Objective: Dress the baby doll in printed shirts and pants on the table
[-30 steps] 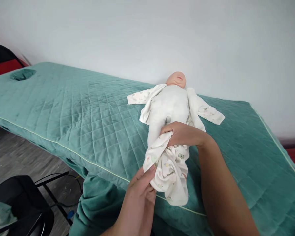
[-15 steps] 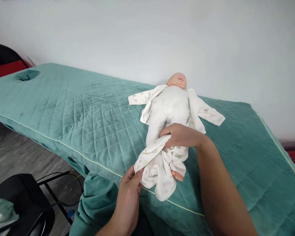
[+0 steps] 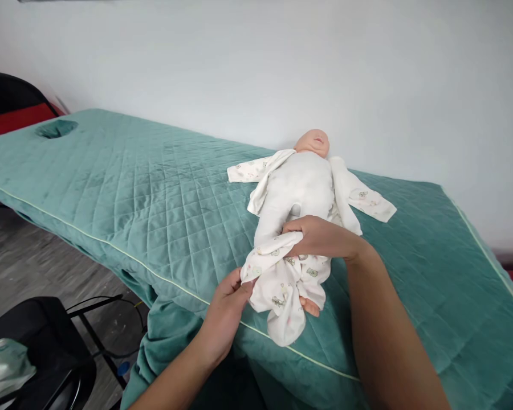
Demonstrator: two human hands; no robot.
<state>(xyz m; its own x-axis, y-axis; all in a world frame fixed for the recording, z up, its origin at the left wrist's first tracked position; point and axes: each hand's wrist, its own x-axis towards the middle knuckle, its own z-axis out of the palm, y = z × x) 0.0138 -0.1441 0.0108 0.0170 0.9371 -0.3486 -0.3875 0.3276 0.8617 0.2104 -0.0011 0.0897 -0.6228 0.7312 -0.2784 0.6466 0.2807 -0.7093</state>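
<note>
The doll (image 3: 302, 182) lies on its back right of centre in my frame, on a green quilted bed (image 3: 188, 188) against a pale wall (image 3: 239, 68). My left hand (image 3: 226, 307) pinches printed cloth (image 3: 277, 287) bunched around its lower legs; my right hand (image 3: 320, 236) grasps the upper edge, that forearm (image 3: 391, 324) blocking some bed. Lower left, a black chair (image 3: 47, 327) carries a pale bundle (image 3: 6, 364), cut off. One doll foot and my right fingertips are hidden.

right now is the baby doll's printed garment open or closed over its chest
Open: the printed garment lies parted to either side, leaving the baby doll's white torso uncovered between.
</note>
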